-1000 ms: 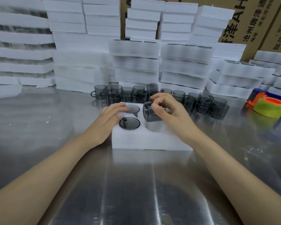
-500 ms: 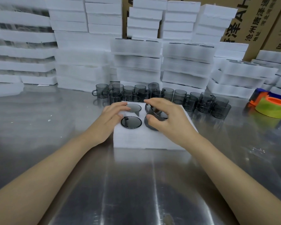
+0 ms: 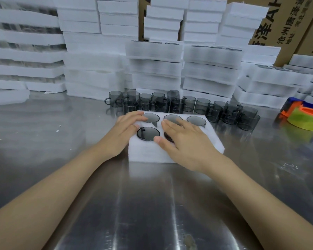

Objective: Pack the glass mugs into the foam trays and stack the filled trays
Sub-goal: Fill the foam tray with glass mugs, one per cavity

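Note:
A white foam tray lies on the steel table in front of me. Smoky grey glass mugs sit sunk in its holes, among them the front left mug, the back left mug and the back right mug. My right hand lies flat, fingers spread, on the mug in the front middle hole and hides most of it. My left hand rests on the tray's left edge, holding nothing. Several loose mugs stand in a row just behind the tray.
Stacks of filled foam trays rise behind the loose mugs, with taller stacks of white foam at left and back. A yellow-green tape roll with an orange dispenser lies at right. Brown cardboard boxes stand behind.
My right hand lowered a mug into the front middle hole, let go of it and now presses flat on top. My left hand stayed at the tray's left edge.

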{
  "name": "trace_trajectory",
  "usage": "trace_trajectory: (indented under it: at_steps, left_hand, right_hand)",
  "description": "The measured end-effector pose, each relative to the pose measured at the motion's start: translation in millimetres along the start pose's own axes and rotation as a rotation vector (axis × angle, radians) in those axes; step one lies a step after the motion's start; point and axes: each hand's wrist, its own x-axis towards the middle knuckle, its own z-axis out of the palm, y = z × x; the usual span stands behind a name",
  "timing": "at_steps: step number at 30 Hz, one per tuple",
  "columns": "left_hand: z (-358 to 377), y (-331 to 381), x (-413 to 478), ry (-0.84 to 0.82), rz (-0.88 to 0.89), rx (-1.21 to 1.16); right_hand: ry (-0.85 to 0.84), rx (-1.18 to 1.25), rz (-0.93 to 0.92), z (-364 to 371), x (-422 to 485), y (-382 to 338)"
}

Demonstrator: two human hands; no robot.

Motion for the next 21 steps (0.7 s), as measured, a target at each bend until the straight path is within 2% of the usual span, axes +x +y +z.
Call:
trace_trajectory:
  at_steps: [3, 8, 10, 12, 14, 15, 19, 21]
  left_hand:
    - [0, -2, 0, -0.006, 0.005, 0.004]
    - [0, -3, 0, -0.016, 0.013, 0.002]
    - [1, -4, 0, -0.012, 0.012, -0.008]
    - [1, -6, 1, -0.007, 0.013, -0.029]
    - [1, -6, 1, -0.007, 0.007, -0.032]
    - [1, -6, 2, -0.005, 0.004, -0.029]
    - [1, -5, 2, -0.007, -0.002, -0.038]
    - [1, -6, 2, -0.01, -0.007, -0.036]
  right_hand:
    - [-0.1, 0.006, -0.014, -1, 0, 4]
    - [-0.109, 0.061, -0.035, -3, 0, 3]
    - [-0.001, 0.31, 0.017, -6, 2, 7]
    - [0.209, 0.594, 0.147, -11, 7, 20]
    - [0.431, 0.522, 0.228, -15, 15, 44]
    - [0.48, 0.447, 0.286, -16, 17, 60]
    - [0.396, 0.207, 0.665, -17, 7, 121]
    - [0.341, 0.186, 0.758, -17, -3, 143]
